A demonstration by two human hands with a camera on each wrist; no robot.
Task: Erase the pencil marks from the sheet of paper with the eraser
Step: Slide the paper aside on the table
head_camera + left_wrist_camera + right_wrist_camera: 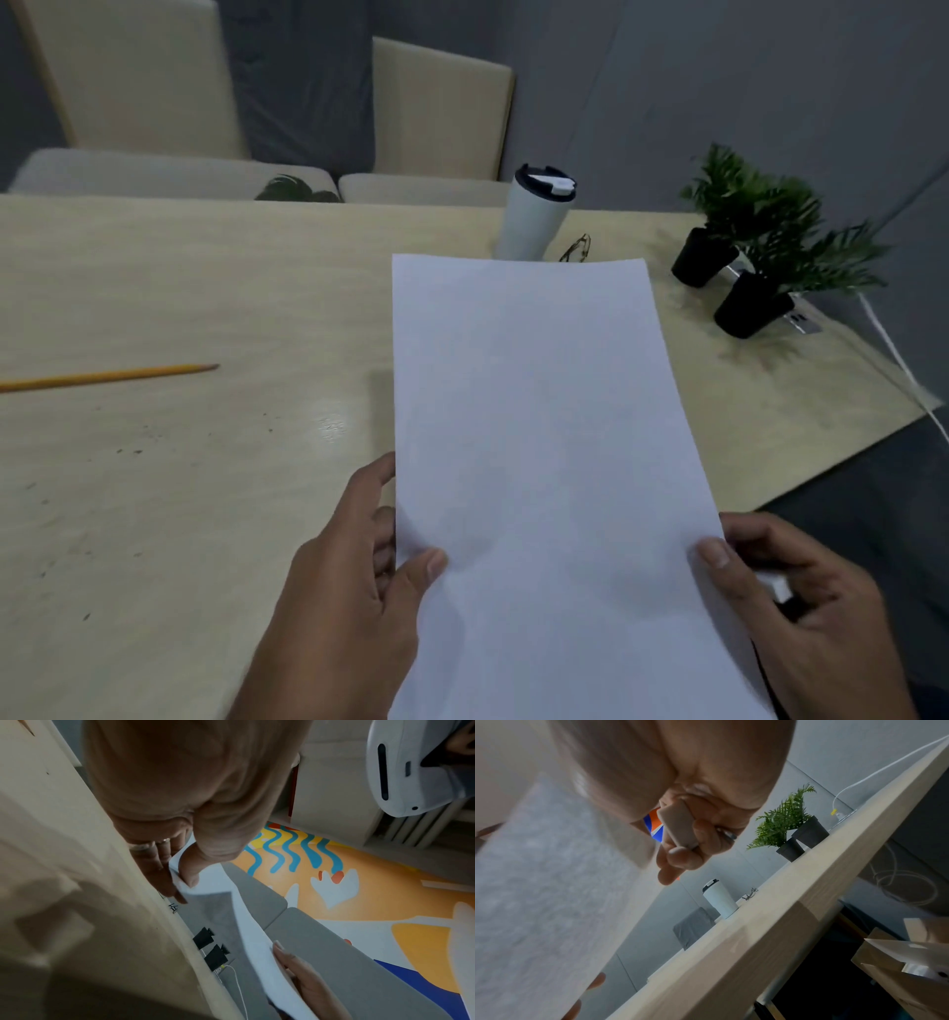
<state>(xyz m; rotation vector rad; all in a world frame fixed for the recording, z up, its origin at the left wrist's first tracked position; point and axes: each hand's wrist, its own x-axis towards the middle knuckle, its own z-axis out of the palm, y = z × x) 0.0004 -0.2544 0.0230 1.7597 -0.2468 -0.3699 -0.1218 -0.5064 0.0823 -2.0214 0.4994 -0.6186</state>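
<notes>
The left hand (349,580) has a pinching grip on the sheet of paper (544,462) at its left edge, thumb on the upper face and fingers underneath. The right hand (801,601) pinches the right edge the same way, thumb on top, while its curled fingers also hold the eraser (679,826), a pale block with an orange and blue wrapper, tucked against the palm. The sheet is lifted clear of the tabletop (179,488), held between the two hands in front of the person; its upper face looks blank, with no marks that can be made out. A yellow pencil (110,376) lies on the tabletop well to the left. Beyond the sheet's far edge stand a white tumbler with a black lid (536,216) and folded glasses (576,249) just beside it. Two small potted plants (755,246) stand near the right edge.
</notes>
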